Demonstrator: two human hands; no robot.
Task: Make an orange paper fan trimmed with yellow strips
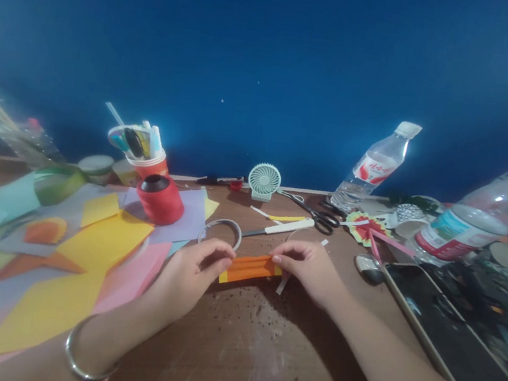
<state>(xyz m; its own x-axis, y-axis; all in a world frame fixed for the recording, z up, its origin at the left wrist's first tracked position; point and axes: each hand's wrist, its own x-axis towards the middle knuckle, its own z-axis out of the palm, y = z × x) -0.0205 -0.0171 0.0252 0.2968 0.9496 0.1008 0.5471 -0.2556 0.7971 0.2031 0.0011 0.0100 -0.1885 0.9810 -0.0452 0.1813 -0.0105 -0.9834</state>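
Fingers of the left hand (190,270) and right hand (307,267) pinch opposite ends of the folded paper strip (250,268), low over the table (231,351). Uneven pulling could tear it, and the scissors (319,217) beyond lie close.

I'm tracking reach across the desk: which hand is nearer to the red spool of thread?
Left. The left hand pinches the left end of the orange folded paper, below and slightly right of the red spool. The right hand holds the strip's other end, farther right.
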